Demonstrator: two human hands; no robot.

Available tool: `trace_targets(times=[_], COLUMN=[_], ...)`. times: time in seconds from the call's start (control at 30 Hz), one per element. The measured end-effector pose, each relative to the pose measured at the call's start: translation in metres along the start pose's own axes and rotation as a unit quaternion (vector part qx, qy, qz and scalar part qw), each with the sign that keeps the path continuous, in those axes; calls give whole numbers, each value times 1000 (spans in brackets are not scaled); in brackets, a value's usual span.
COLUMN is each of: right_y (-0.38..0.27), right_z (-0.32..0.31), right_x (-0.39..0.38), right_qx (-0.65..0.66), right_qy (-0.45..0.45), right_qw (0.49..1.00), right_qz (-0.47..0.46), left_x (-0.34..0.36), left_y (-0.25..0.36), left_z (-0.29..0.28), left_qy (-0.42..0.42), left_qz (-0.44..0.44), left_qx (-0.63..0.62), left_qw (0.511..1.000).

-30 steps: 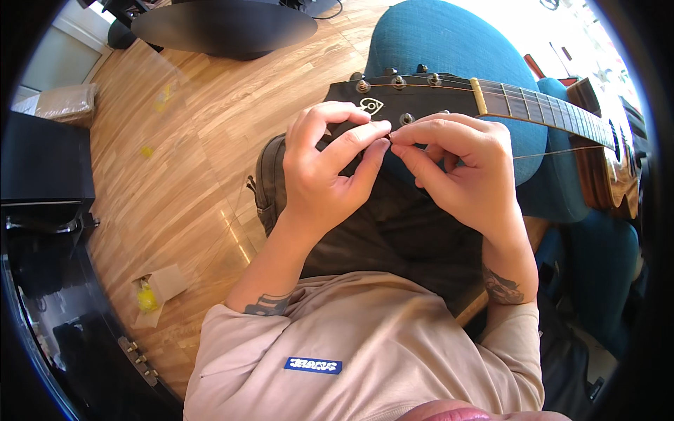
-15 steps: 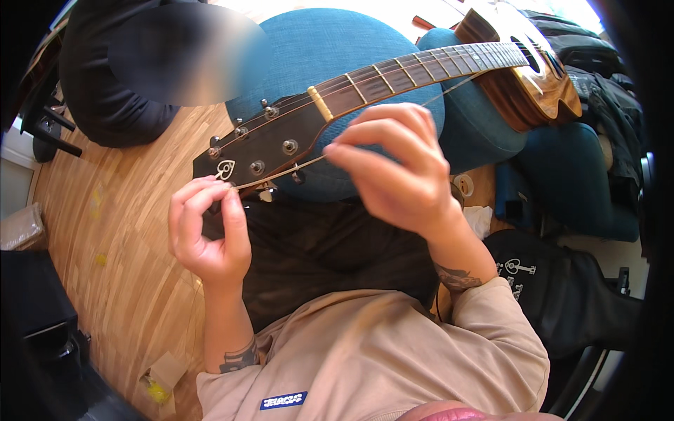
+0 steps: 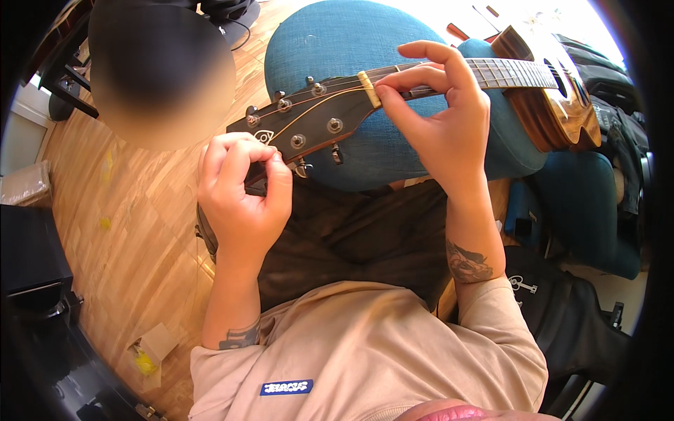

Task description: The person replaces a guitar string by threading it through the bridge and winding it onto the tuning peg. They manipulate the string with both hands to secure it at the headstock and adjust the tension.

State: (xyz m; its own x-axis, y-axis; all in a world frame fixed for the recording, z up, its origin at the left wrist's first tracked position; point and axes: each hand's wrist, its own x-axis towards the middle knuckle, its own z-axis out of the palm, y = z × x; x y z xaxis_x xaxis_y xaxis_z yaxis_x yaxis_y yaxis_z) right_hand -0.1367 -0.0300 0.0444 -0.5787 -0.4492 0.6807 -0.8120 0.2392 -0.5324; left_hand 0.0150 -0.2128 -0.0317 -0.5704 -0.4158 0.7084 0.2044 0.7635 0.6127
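An acoustic guitar [image 3: 516,74] lies across a round blue upholstered seat [image 3: 344,38], its dark headstock [image 3: 319,125] toward my left. Several metal tuning posts stand up from the headstock. My left hand [image 3: 246,186] is closed in a pinch at the headstock's end, near the small light emblem, with a guitar string [image 3: 317,102] at its fingertips. From there the string bows over the headstock to the pale nut [image 3: 369,90]. Thumb and finger of my right hand [image 3: 449,116] pinch it beside the nut; the other fingers are raised above the fretboard.
A person [image 3: 161,77], partly blurred, is at the upper left over the wood floor [image 3: 140,231]. Black gig bag [image 3: 554,302] lies at the right, near blue seats [image 3: 583,210]. An open small box [image 3: 151,354] sits lower left, beside black cases [image 3: 35,259].
My right hand has moved up to the nut, bringing the string over the headstock from its near edge. My left hand stays pinched at the headstock's end. The person at upper left has shifted.
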Motion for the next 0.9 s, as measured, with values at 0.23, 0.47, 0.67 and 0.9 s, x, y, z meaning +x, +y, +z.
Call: trace_targets(times=[0.23, 0.47, 0.67, 0.9], right_y=[-13, -17, -8, -27], right_z=[-5, -3, 5, 38], right_x=[6, 4, -4, -76], right_qx=[-63, -73, -82, 33], right_qy=[-35, -10, -4, 88], right_qw=[997, 997, 995, 985], right_qz=[39, 16, -48, -147], left_x=[15, 38, 47, 60], left_y=[11, 28, 25, 7], left_z=[-7, 20, 26, 16], left_qy=[-2, -19, -68, -153], left_qz=[16, 42, 10, 19], left_qx=[-27, -17, 56, -38], left_qw=[999, 999, 996, 987])
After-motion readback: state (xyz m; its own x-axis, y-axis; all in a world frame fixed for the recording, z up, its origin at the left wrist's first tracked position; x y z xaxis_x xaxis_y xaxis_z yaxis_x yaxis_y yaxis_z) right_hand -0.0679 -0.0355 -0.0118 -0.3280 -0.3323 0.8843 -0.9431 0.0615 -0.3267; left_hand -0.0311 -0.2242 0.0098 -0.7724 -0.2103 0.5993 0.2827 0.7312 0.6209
